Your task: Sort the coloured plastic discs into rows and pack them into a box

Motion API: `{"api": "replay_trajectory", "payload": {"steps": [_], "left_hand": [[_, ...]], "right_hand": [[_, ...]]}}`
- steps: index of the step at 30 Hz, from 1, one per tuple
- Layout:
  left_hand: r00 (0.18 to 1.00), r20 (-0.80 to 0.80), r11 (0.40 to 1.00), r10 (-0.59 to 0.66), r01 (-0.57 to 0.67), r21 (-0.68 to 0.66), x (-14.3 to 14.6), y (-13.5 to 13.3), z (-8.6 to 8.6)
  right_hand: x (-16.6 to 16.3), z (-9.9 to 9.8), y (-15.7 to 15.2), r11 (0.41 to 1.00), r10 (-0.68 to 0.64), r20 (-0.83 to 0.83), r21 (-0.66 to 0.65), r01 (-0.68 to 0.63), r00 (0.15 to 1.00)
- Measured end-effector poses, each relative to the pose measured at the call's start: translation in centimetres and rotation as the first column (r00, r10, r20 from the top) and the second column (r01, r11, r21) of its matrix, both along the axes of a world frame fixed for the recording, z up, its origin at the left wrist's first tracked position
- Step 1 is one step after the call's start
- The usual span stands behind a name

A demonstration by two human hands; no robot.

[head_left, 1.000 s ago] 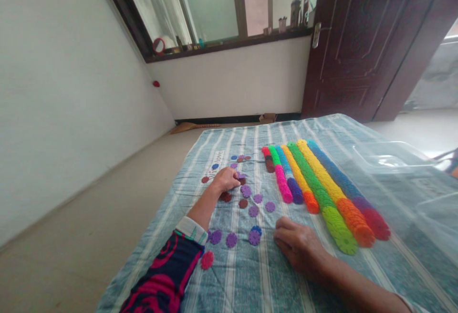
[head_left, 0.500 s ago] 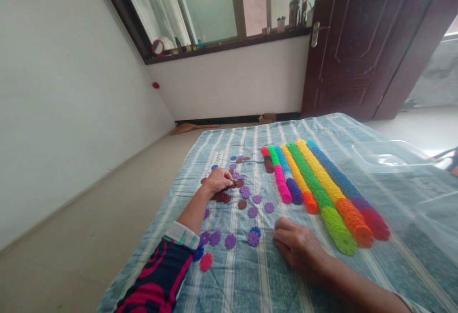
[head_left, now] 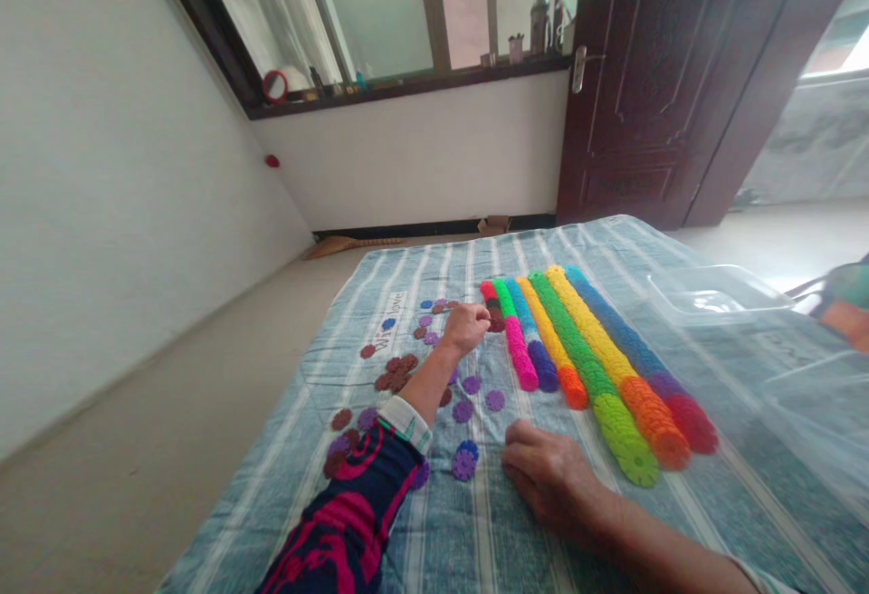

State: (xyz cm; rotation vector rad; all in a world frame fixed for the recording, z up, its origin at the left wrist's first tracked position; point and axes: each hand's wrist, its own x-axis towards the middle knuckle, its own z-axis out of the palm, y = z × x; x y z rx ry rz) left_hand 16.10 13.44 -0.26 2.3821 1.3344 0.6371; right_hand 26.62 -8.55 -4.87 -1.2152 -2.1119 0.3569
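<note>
My left hand [head_left: 467, 327] is closed in a pinch at the near end of a short row of red and brown notched discs [head_left: 488, 293]. Its fingertips are on a brown plastic disc [head_left: 498, 322]. Closer to me, my right hand [head_left: 553, 472] rests on the striped cloth with curled fingers; whatever may be inside is hidden. Loose purple discs [head_left: 463, 411] and a pile of brown discs [head_left: 396, 373] lie left of the rows. A purple disc [head_left: 464, 464] overlaps a blue one, left of my right hand.
Long overlapping rows of discs, including a green row [head_left: 570, 331] and a yellow row [head_left: 590, 327], slant across the striped cloth [head_left: 434, 268]. Clear plastic boxes [head_left: 723, 293] stand at the right. Part of another person's hand [head_left: 845, 318] shows at the right edge.
My left hand has moved right, from the loose brown discs to the end of the red and brown row. My right hand stays in place on the cloth. The view has shifted slightly.
</note>
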Motion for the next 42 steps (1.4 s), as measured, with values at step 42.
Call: {"api": "replay_trajectory", "payload": {"steps": [42], "left_hand": [[0.962,-0.270,0.955,-0.027,-0.055,-0.293,-10.0,-8.1,1.8]], "right_hand": [[0.2,0.2,-0.3,1.000,0.007,0.053,-0.023,-0.006,0.999]]}}
